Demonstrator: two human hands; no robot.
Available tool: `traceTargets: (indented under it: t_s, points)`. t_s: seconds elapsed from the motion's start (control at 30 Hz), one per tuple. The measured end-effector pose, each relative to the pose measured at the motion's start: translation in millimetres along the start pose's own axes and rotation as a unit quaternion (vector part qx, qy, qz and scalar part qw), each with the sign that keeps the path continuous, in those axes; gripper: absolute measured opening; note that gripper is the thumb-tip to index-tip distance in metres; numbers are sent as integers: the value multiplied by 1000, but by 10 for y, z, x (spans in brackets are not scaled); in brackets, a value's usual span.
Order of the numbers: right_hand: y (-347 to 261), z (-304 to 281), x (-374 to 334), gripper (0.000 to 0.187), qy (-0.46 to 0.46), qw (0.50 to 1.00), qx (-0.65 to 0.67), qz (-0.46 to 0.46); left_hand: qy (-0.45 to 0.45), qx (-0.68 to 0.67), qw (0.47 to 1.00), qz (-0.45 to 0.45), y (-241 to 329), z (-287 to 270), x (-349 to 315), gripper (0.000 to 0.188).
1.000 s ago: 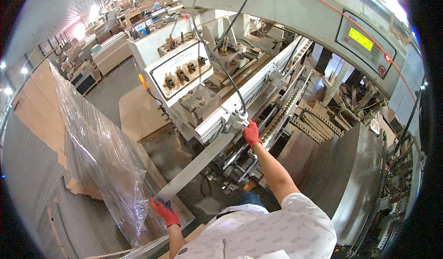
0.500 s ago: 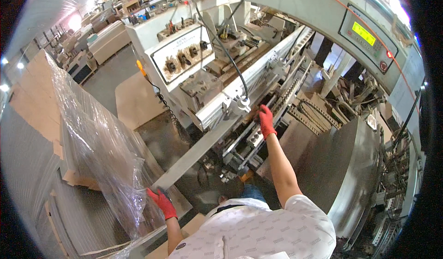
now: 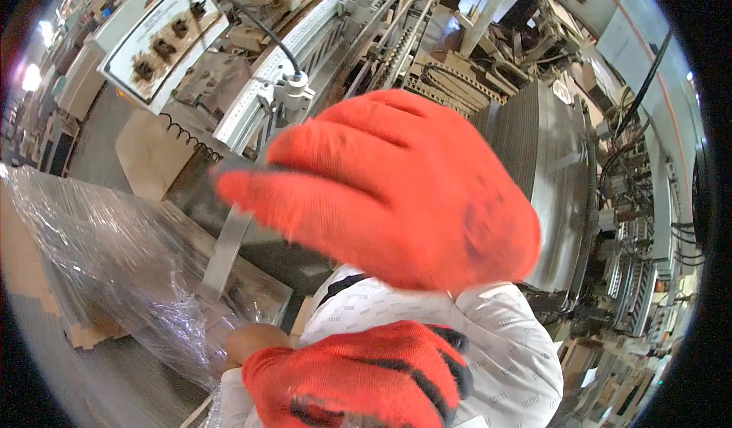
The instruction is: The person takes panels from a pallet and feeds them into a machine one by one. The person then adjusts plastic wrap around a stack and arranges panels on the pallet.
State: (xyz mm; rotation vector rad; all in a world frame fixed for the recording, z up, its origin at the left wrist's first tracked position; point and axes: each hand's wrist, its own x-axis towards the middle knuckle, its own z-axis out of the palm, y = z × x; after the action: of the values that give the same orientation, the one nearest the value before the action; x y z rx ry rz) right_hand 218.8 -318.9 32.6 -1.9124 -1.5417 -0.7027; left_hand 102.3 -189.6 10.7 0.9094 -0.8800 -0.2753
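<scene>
Both gloved hands are raised close to the camera and fill the middle of the view. The right hand (image 3: 396,191), in an orange-red knit glove, is held flat with its fingers (image 3: 305,199) stretched out side by side toward the left; it holds nothing and touches nothing that shows. Below it, at the lower edge, the left hand (image 3: 354,382) wears the same kind of glove, marked with dark stripes; whether it is curled or spread I cannot tell, since it is cut off by the frame and blurred. Between the 2 hands shows the person's white patterned shirt (image 3: 496,344). To the left lies a stack wrapped in clear plastic film (image 3: 114,260), near the left hand but apart from it. Behind the right hand runs a long grey metal rail (image 3: 229,237), and beyond it the machine (image 3: 366,39) with its cables and a white control panel (image 3: 164,35).
</scene>
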Motion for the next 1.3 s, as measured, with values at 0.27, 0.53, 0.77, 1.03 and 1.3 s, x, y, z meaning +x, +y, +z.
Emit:
traceTargets:
  t_s: [0.27,0.53,0.77,1.03,1.3]
  points:
    - [-179,-297,136,25,220,970,-85,-64,7,12,997,-76,-211,-198,252,27]
    - [-264,-548,69,16,205,967,-154,8,32,36,995,-90,-249,-246,318,23]
    - [-191,-808,-50,22,125,964,-233,8,66,84,993,-54,-154,-189,315,20]
    - [235,-951,-378,32,-72,973,-166,139,78,258,937,221,-69,-281,471,33]
    - [663,-251,-1436,42,-191,920,154,304,432,561,693,-137,-163,-887,-805,64]
